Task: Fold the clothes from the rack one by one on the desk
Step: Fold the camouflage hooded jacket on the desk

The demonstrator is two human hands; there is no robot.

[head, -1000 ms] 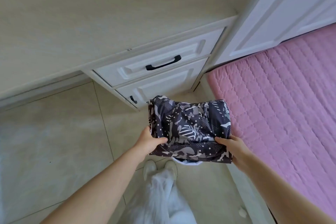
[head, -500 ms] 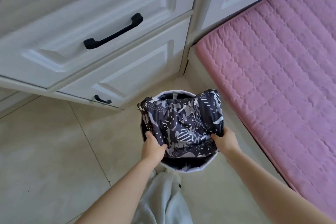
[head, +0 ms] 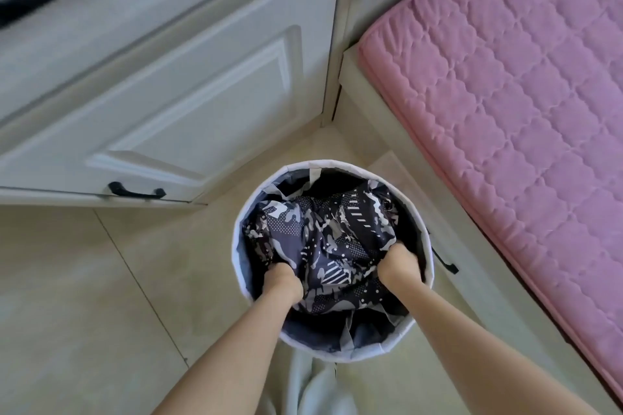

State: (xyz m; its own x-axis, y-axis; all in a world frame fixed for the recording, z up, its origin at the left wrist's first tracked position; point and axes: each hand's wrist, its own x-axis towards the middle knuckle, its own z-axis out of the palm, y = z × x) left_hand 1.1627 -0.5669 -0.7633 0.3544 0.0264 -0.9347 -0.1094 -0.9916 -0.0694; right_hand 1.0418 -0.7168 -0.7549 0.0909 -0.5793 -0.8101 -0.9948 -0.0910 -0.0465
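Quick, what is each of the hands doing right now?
Left hand: grips the patterned garment inside the basket.
Right hand: grips the same garment's other side.

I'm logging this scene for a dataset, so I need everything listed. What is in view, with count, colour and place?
patterned garment: one, dark navy with grey and white print, inside the basket
basket: one, round, white rim, dark lining, on the floor between cabinet and bed
cabinet: one, white, upper left
handles: two, black, on the cabinet fronts, the upper one blurred
quilted mattress: one, pink, right
floor: beige tiles, lower left
left hand: one, in the basket, fingers hidden in the garment
right hand: one, in the basket, fingers hidden in the garment
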